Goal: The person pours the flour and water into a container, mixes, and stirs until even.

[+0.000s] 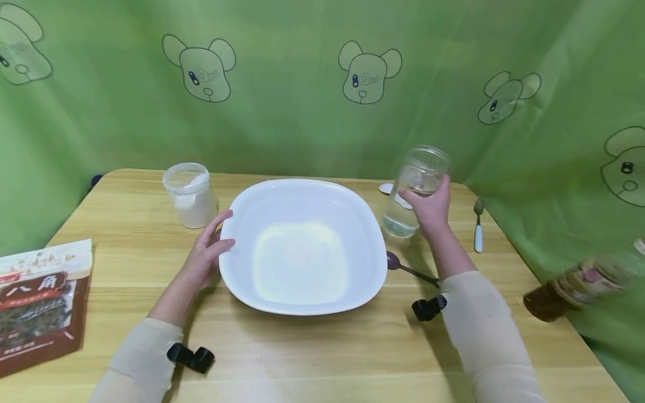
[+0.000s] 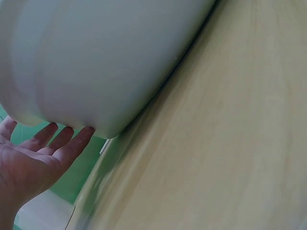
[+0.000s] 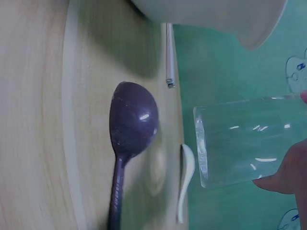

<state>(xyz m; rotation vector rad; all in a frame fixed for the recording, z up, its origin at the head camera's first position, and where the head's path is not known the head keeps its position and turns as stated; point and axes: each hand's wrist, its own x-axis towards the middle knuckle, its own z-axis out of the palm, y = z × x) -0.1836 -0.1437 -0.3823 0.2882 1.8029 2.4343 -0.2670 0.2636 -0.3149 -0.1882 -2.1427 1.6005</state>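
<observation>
My left hand (image 1: 204,254) holds the left rim of a white basin (image 1: 302,263), with thumb and index finger at the rim. The left wrist view shows other fingertips against the basin's outer wall (image 2: 120,57). My right hand (image 1: 432,204) grips a clear glass jar (image 1: 400,215), without a lid and tilted, with clear liquid inside. In the right wrist view the jar's base (image 3: 200,148) hangs above the table, right of the basin. Below it lie a purple ladle (image 3: 133,120) and a white spoon (image 3: 187,177).
A plastic jar of white powder (image 1: 194,204) stands left of the basin. A brown packet (image 1: 42,313) lies at the table's left. On the right are a fork (image 1: 478,229) and a blurred bottle of dark liquid (image 1: 564,291). Green curtain (image 1: 292,112) hangs behind.
</observation>
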